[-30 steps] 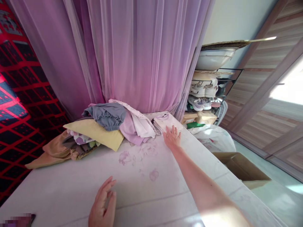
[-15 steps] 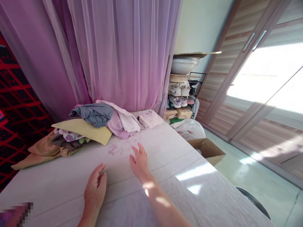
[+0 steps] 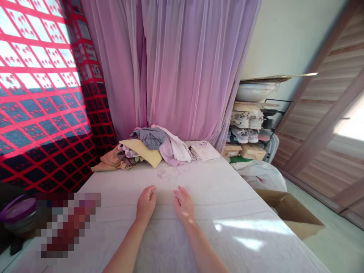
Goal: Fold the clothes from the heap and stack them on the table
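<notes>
Right hand (image 3: 184,201) had withdrawn from folded garment (image 3: 204,150), upper centre. It lay beside left hand (image 3: 146,203), lower centre. Both were open, empty, flat on sheet (image 3: 227,197).

Behind: pink curtain (image 3: 184,68); left, red grid cloth (image 3: 42,94). Right: rack (image 3: 282,101) bearing shoes (image 3: 244,133), with a white basin (image 3: 254,91) on top. Floor beside the desk (image 3: 256,235): white bag (image 3: 261,176), open cardboard box (image 3: 290,210). Far right: wooden sliding door (image 3: 327,151).

The left hand (image 3: 146,203) and right hand (image 3: 184,204) lie palm-down and empty, side by side on the white-covered table (image 3: 233,197). Beyond them a clothes pile (image 3: 148,148) sits beside a folded white garment (image 3: 204,151), before a purple curtain (image 3: 184,76).
</notes>
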### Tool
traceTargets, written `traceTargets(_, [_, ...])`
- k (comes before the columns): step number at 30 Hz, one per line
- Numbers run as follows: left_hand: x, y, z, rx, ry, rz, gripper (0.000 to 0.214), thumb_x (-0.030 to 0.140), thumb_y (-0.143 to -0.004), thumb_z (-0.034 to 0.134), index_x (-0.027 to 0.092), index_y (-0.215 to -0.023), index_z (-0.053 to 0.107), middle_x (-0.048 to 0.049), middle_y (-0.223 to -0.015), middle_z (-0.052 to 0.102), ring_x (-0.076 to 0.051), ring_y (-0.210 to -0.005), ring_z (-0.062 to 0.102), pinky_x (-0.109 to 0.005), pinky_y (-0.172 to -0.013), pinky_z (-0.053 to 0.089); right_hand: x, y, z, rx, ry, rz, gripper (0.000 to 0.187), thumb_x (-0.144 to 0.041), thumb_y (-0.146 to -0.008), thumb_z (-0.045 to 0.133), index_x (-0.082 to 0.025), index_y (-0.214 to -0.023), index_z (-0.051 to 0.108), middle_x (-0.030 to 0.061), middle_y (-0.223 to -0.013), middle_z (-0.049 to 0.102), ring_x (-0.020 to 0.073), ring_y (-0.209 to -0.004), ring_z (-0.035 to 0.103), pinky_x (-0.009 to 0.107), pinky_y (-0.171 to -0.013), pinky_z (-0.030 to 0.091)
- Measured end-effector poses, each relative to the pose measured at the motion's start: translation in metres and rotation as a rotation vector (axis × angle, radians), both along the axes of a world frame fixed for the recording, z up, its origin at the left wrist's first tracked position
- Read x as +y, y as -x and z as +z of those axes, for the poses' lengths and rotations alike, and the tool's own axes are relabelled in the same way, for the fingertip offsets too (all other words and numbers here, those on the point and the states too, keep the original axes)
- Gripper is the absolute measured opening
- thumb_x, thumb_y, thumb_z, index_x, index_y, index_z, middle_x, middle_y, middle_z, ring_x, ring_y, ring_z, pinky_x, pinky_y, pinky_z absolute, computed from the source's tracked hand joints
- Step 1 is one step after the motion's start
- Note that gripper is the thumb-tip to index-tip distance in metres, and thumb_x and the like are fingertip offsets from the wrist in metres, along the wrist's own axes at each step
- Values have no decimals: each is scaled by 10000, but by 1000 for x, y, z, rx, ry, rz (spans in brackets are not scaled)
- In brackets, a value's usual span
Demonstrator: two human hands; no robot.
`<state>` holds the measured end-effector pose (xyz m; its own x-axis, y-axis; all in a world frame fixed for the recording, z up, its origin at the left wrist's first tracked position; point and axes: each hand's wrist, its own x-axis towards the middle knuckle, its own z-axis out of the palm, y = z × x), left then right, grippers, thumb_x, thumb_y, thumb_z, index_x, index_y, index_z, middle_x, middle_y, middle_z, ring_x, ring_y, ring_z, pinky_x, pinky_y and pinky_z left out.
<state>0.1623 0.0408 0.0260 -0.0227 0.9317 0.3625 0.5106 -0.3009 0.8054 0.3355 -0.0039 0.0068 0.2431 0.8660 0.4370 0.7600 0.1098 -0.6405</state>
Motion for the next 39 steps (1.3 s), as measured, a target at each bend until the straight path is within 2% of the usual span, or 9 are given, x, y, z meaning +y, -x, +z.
traceTargets(4, [1, 2, 3, -64, 76, 14, 276, 120, -726, 464, 199, -885, 674, -44, -986, 722, -184, -951, 661, -361, -921, 498, -3, 0, -1, 46, 16, 10, 297, -161, -810, 475, -229, -957, 724, 79, -1166, 678, 196, -1095, 615, 378, -986, 464])
traceTargets(8, [4, 8, 3, -193, 159, -5, 241, 196, -739, 493, 184, -890, 681, -58, -981, 733, -191, -939, 671, -366, -912, 504, -1, 0, 1, 124, 30, 53, 285, -195, -804, 476, -238, -921, 733, 63, -1136, 696, 193, -1070, 628, 370, -984, 464])
traceTargets(12, [3, 13, 5, -294, 221, -30, 274, 313, -738, 531, 177, -916, 688, -60, -961, 741, -200, -908, 679, -363, -888, 516, 8, -18, 2, 350, 21, 13, 288, -284, -787, 483, -222, -911, 736, 67, -1098, 711, 200, -1005, 655, 338, -877, 521])
traceTargets(15, [0, 15, 7, -350, 251, -42, 338, 380, -726, 547, 166, -945, 691, -64, -960, 736, -211, -904, 677, -378, -887, 515, 19, -39, 2, 548, -10, -56, 306, -369, -745, 551, -194, -909, 740, 89, -965, 738, 226, -894, 678, 346, -777, 546])
traceTargets(20, [-6, 15, 9, -458, 293, -41, 361, 395, -713, 578, 162, -965, 691, -71, -963, 729, -220, -936, 672, -389, -914, 502, 31, -58, 6, 763, 35, -59, 320, -389, -654, 652, -172, -872, 738, 72, -781, 728, 225, -769, 678, 335, -659, 544])
traceTargets(28, [-10, 15, 14, -535, 340, -45, 348, 403, -684, 623, 169, -929, 705, -70, -960, 727, -223, -939, 669, -387, -902, 512, 38, -50, 26, 939, 78, -62, 348, -441, -587, 677, -190, -823, 723, 69, -882, 735, 215, -766, 686, 278, -546, 532])
traceTargets(33, [-13, 15, 18, -572, 362, -37, 362, 420, -686, 636, 170, -937, 710, -75, -970, 724, -220, -951, 665, -376, -896, 516, 41, -56, 24, 1022, 65, -50, 410, -446, -556, 736, -175, -863, 724, 72, -889, 740, 197, -740, 680, 270, -560, 533])
traceTargets(36, [-13, 15, 17, -574, 379, -27, 388, 445, -689, 637, 171, -955, 706, -76, -984, 720, -222, -973, 661, -371, -904, 512, 41, -68, 18, 1202, 51, -23, 417, -414, -553, 782, -181, -895, 723, 66, -905, 743, 187, -753, 682, 261, -579, 533])
traceTargets(39, [-12, 13, 15, -531, 381, -26, 381, 439, -705, 617, 177, -968, 697, -69, -982, 717, -220, -986, 656, -363, -914, 502, 42, -83, 15, 1436, 100, 91, 405, -386, -578, 797, -197, -929, 722, 63, -957, 742, 181, -789, 688, 255, -600, 537])
